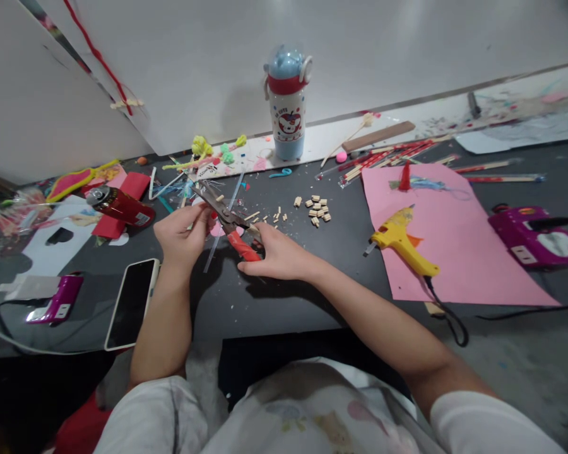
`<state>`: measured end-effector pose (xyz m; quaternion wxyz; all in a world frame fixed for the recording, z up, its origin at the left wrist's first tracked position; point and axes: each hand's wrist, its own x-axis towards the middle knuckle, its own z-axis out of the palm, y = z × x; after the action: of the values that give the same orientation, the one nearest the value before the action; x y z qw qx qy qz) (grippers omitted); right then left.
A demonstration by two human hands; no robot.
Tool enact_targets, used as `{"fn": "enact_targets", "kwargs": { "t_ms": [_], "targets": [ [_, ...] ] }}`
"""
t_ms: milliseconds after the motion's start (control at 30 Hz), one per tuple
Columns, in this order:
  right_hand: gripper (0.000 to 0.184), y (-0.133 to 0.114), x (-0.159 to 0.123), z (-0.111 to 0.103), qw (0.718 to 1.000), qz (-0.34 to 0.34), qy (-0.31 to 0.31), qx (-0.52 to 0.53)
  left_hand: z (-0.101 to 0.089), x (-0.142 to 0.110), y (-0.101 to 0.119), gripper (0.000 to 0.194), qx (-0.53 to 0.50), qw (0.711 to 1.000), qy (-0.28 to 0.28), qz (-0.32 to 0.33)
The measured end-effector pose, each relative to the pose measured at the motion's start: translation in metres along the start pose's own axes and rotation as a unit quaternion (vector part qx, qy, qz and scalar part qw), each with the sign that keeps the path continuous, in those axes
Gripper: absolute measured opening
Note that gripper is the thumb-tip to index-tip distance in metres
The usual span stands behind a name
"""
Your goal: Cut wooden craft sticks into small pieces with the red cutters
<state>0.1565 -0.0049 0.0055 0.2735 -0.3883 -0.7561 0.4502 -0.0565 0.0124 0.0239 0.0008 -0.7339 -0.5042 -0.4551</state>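
Red-handled pliers are gripped in my right hand, their dark metal jaws pointing up and left over the table. My left hand is closed in a pinch beside the jaws; what its fingers hold is hidden. A tiny piece of wooden stick shows by the jaws. Beyond and right of my right hand lies a small pile of short wooden stick pieces, some in bundles. Loose bits of stick are scattered between the pliers and that pile. A clear strip lies under the pliers.
A bottle stands at the back. To the right, a yellow glue gun rests on pink paper, with a purple power adapter beyond. A red can, a phone and craft scraps lie left.
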Motion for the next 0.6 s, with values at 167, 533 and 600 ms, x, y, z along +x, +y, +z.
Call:
{"fn": "enact_targets", "kwargs": {
  "t_ms": [167, 533, 600],
  "targets": [
    [0.029, 0.004, 0.006, 0.0, 0.997, -0.018, -0.008, 0.075, 0.003, 0.0, -0.004, 0.028, 0.006, 1.0, 0.022, -0.018],
    [0.023, 0.015, 0.012, 0.013, 0.997, 0.036, 0.009, 0.07, 0.004, -0.001, -0.002, 0.029, 0.014, 0.999, 0.014, -0.027],
    [0.022, 0.014, 0.012, 0.013, 0.997, 0.039, 0.007, 0.072, 0.004, 0.0, -0.002, 0.031, 0.017, 0.999, 0.016, -0.029]
  ]
}}
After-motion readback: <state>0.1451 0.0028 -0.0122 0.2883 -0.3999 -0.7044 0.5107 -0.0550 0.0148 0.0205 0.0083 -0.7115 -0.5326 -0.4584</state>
